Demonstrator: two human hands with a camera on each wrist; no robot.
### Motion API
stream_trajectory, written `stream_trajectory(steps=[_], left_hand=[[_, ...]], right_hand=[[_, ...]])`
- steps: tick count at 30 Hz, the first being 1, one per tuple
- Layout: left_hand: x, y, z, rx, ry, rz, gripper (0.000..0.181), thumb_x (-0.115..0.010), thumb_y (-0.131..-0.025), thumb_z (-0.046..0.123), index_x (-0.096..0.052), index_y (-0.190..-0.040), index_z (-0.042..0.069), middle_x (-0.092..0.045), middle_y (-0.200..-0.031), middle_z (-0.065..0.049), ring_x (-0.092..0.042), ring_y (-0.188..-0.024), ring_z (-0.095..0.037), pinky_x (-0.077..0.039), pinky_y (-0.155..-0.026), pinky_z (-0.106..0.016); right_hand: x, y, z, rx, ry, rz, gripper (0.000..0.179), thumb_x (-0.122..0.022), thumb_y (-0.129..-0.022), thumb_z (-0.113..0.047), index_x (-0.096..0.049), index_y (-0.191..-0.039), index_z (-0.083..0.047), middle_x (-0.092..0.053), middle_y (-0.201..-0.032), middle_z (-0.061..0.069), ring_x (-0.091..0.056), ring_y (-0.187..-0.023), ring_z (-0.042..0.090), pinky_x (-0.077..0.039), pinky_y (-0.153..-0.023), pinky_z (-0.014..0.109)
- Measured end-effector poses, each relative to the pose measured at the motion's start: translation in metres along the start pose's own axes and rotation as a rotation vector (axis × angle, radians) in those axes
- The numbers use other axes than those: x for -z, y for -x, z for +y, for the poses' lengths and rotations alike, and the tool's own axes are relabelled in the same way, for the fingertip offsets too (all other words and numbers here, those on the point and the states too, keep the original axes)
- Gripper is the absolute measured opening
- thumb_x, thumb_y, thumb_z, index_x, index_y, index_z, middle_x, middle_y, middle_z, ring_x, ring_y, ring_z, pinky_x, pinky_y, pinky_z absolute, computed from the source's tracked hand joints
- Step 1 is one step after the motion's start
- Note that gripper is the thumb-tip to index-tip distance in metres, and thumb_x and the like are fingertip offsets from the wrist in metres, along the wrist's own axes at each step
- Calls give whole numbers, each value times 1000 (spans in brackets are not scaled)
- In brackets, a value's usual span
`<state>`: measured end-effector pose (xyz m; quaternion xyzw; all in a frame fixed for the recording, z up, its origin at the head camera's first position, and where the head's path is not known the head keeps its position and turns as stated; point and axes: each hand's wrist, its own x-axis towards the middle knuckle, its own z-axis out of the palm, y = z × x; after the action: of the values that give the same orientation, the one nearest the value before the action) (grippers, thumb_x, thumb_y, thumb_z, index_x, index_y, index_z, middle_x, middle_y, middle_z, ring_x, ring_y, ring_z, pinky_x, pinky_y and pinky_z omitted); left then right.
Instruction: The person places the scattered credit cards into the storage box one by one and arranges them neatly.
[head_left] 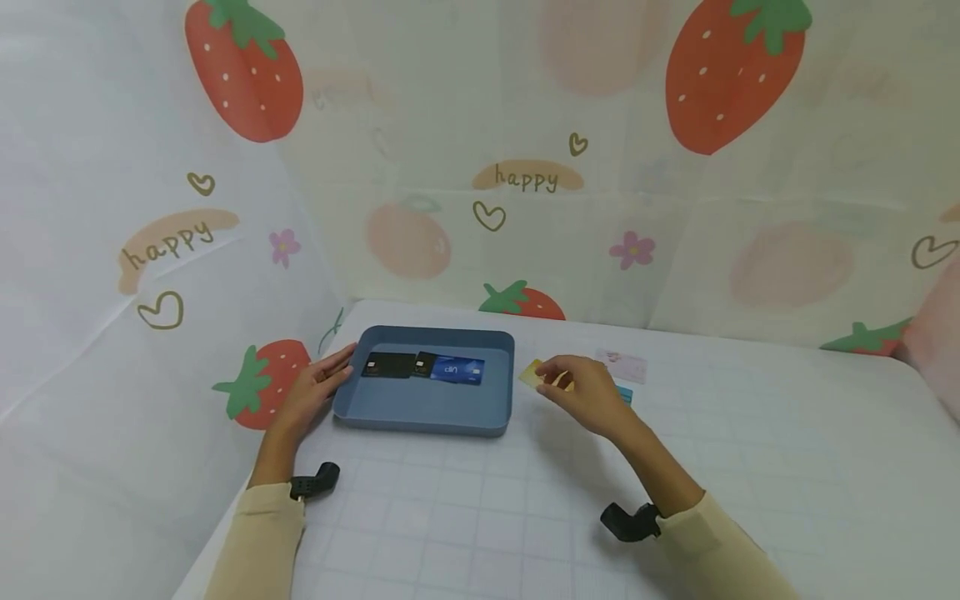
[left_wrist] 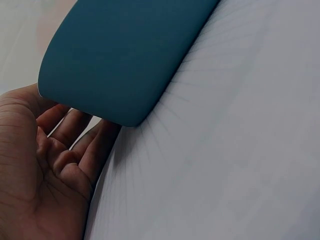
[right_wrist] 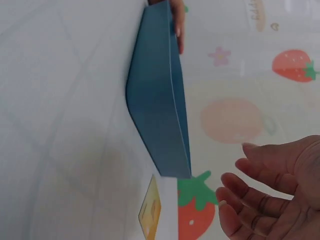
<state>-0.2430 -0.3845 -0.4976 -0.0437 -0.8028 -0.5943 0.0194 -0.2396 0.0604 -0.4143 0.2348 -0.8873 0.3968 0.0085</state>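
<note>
A blue-grey tray [head_left: 420,417] stands on the table; inside it lie a black card [head_left: 388,365] and a blue card [head_left: 459,370] overlapping another black card [head_left: 423,364]. My left hand [head_left: 318,386] touches the tray's left side, its fingers extended along the wall. To the right of the tray my right hand [head_left: 581,392] hovers over a yellow card [head_left: 531,374] on the table. In the right wrist view, the loosely bent fingers [right_wrist: 257,195] hold nothing, apart from the yellow card [right_wrist: 150,212].
Behind the right hand lies a pale pink card [head_left: 626,367]. A light blue card [head_left: 625,394] is partly hidden by that hand. The white table [head_left: 450,517] backs onto a hanging cloth [head_left: 697,250] printed with strawberries.
</note>
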Motion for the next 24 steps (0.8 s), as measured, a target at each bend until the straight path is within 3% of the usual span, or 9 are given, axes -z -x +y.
stream_trajectory(steps=[2, 10, 18, 24], left_hand=[[1, -2, -7, -5, -7, 7, 51, -54, -97, 23, -39, -145, 18, -38, -147, -3, -32, -137, -17, -37, -100, -17], [0, -1, -5, 6, -8, 7, 52, -55, -96, 28, -39, -145, 20, -38, -147, -3, -33, -136, -17, -38, -98, -17], [0, 4, 11, 7, 9, -8, 53, -55, -96, 20, -37, -145, 11, -37, -147, -9, -32, -137, -23, -39, -97, -16], [-3, 7, 20, 22, 40, -12, 52, -54, -97, 16, -37, -145, 8, -37, -147, -9, -32, -136, -20, -38, -94, -12]], right_hand=[[4, 3, 5, -6, 16, 4, 24, -71, -85, -18, -69, -106, -8, -68, -93, 0, -59, -80, 17, -50, -67, 29], [15, 13, 33, -59, 63, 22, 27, -72, -83, -15, -68, -108, -6, -68, -101, 6, -59, -89, 23, -49, -74, 35], [24, 16, 54, -153, 78, 35, 30, -73, -83, -20, -68, -109, -7, -66, -105, 8, -57, -97, 27, -50, -76, 39], [29, 18, 62, -184, 80, 42, 34, -73, -83, -21, -66, -112, -4, -64, -111, 12, -55, -101, 30, -49, -77, 41]])
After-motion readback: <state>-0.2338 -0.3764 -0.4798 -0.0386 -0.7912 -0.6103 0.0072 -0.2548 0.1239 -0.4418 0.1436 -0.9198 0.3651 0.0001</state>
